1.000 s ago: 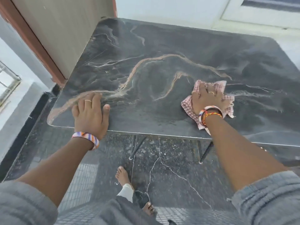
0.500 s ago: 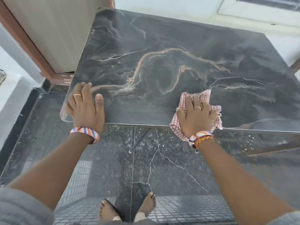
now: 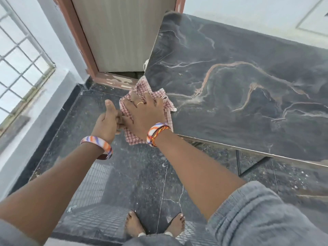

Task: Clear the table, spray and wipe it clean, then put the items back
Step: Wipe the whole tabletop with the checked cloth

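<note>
Right hand (image 3: 144, 114) fingers spread on checked cloth (image 3: 156, 95) at table (image 3: 230, 103) corner, left hand (image 3: 106, 121) curled beside — its grip hidden

Cloth (image 3: 160, 96) on table (image 3: 239, 107) corner

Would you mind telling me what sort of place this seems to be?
Probably a room in a home, though I can't be sure. A dark marble-look table stands by a wooden door, there is a barred window, and the person is barefoot on a stone floor, wiping with a cloth.
</note>
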Available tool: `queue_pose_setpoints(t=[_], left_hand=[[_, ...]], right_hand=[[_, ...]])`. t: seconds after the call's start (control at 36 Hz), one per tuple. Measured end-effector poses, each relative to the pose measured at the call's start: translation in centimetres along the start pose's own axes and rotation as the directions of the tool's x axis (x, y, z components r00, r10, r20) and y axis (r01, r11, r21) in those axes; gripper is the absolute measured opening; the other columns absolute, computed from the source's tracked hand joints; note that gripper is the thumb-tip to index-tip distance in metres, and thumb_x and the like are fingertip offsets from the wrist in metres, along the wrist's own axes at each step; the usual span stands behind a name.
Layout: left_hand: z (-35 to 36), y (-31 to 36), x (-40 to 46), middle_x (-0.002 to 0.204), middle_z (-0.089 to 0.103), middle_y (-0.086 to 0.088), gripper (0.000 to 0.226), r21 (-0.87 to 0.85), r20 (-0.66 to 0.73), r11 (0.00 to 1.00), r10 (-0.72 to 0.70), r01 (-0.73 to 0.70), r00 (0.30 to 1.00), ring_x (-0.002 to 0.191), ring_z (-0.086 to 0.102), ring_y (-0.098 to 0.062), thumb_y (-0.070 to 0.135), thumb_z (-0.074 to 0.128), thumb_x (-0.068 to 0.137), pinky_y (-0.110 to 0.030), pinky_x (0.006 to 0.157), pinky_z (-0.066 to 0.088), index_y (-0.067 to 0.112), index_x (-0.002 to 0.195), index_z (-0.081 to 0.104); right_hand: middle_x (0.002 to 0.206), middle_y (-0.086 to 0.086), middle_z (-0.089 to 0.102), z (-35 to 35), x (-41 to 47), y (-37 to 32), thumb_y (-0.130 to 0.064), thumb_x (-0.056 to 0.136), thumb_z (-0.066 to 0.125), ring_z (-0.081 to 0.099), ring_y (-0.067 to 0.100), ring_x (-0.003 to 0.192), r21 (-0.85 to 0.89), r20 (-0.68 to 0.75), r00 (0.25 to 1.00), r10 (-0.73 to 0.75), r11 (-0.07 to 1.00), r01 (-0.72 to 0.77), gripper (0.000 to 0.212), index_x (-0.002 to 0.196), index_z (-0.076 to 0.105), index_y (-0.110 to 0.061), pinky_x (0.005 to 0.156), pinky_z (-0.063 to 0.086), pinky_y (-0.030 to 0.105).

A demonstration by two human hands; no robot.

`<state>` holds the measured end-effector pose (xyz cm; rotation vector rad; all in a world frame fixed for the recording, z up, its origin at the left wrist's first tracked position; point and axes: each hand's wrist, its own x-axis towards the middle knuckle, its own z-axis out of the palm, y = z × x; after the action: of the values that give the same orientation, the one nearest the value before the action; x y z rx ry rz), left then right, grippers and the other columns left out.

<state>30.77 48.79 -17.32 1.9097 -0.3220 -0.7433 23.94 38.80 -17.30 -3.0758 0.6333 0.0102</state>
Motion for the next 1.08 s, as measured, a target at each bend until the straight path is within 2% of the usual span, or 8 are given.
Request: queue_pose_setpoints(t=[0.06,0.17,0.22,0.28,0.44,0.58,0.81,1.08], left_hand=[[0.1,0.2,-0.3,0.091,0.064,-0.025,0.076,0.059,-0.087,0.998,0.025,-0.02,0.996,0.092,0.059,-0.039,0.062,0.009,0.09,-0.044,0.085,0.046,0.005,0.085,0.059],[0.8,1.0,-1.6,0.075,0.055,-0.024,0.06,0.353,-0.161,0.92,0.237,-0.169,0.958,0.08,0.049,-0.037,0.04,0.019,0.099,-0.04,0.069,0.037,0.002,0.063,0.048],[1.4,0.9,-1.9,0.102,0.059,-0.031,0.057,0.516,-0.115,0.814,0.375,-0.267,0.92,0.101,0.05,-0.043,0.038,0.02,0.095,-0.046,0.086,0.038,-0.002,0.077,0.057],[2.2,0.7,-2.0,0.136,0.043,-0.024,0.046,0.61,-0.071,0.74,0.407,-0.283,0.911,0.128,0.035,-0.038,0.037,0.029,0.093,-0.048,0.103,0.027,0.004,0.111,0.055],[5.9,2.3,-3.6,0.152,0.017,-0.015,0.039,0.615,0.03,0.677,0.492,-0.404,0.87,0.138,0.013,-0.035,0.028,0.048,0.091,-0.054,0.107,0.019,0.012,0.126,0.045],[11.3,3.7,-5.5,0.152,0.017,-0.016,0.045,0.635,0.201,0.559,0.548,-0.534,0.812,0.137,0.017,-0.04,0.025,0.057,0.086,-0.055,0.106,0.019,0.011,0.128,0.046],[22.9,5.5,-9.4,0.135,0.046,-0.023,0.048,0.606,0.568,0.187,0.579,-0.773,0.585,0.116,0.046,-0.044,0.03,0.057,0.07,-0.057,0.085,0.044,0.012,0.114,0.053],[39.5,9.1,-14.9,0.137,0.045,-0.021,0.05,0.502,0.717,0.086,0.515,-0.861,0.47,0.121,0.041,-0.038,0.035,0.052,0.075,-0.056,0.089,0.042,0.011,0.119,0.054]], right_hand=[[0.154,-0.003,0.027,0.4,-0.5,-0.3,-0.053,0.093,0.036,0.026,0.031,0.137,-0.053,-0.034,0.997,-0.065,0.997,0.063,0.057,0.144,0.03,-0.028,0.105,0.022,0.049],[0.137,-0.003,0.053,1.6,-2.2,0.2,-0.055,0.082,0.055,0.053,0.025,0.119,-0.064,-0.158,0.987,-0.031,0.998,0.021,0.057,0.131,0.052,-0.027,0.092,0.04,0.043],[0.129,-0.002,0.059,2.1,-3.6,1.3,-0.054,0.081,0.054,0.059,0.023,0.111,-0.082,-0.21,0.978,-0.022,0.997,0.004,0.053,0.126,0.057,-0.025,0.086,0.044,0.04],[0.124,-0.001,0.063,2.5,-5.4,3.3,-0.052,0.084,0.048,0.062,0.022,0.106,-0.102,-0.261,0.965,-0.035,0.995,0.009,0.05,0.123,0.059,-0.023,0.084,0.047,0.039],[0.119,-0.002,0.066,2.7,-13.7,12.8,-0.057,0.096,0.023,0.066,0.019,0.102,-0.197,-0.222,0.973,0.071,0.974,-0.115,0.053,0.121,0.056,-0.024,0.084,0.039,0.037],[0.121,-0.002,0.066,1.7,-20.3,19.9,-0.059,0.095,0.015,0.066,0.019,0.104,-0.182,-0.09,0.967,0.238,0.951,-0.251,0.055,0.124,0.047,-0.025,0.083,0.034,0.038],[0.12,0.0,0.066,0.9,-28.3,29.3,-0.062,0.093,0.015,0.066,0.022,0.104,-0.124,-0.002,0.92,0.393,0.912,-0.39,0.057,0.124,0.045,-0.025,0.085,0.034,0.038],[0.122,0.001,0.065,0.8,-40.1,43.1,-0.062,0.094,0.011,0.066,0.023,0.105,-0.1,0.08,0.842,0.534,0.844,-0.526,0.059,0.126,0.045,-0.026,0.087,0.034,0.04]])
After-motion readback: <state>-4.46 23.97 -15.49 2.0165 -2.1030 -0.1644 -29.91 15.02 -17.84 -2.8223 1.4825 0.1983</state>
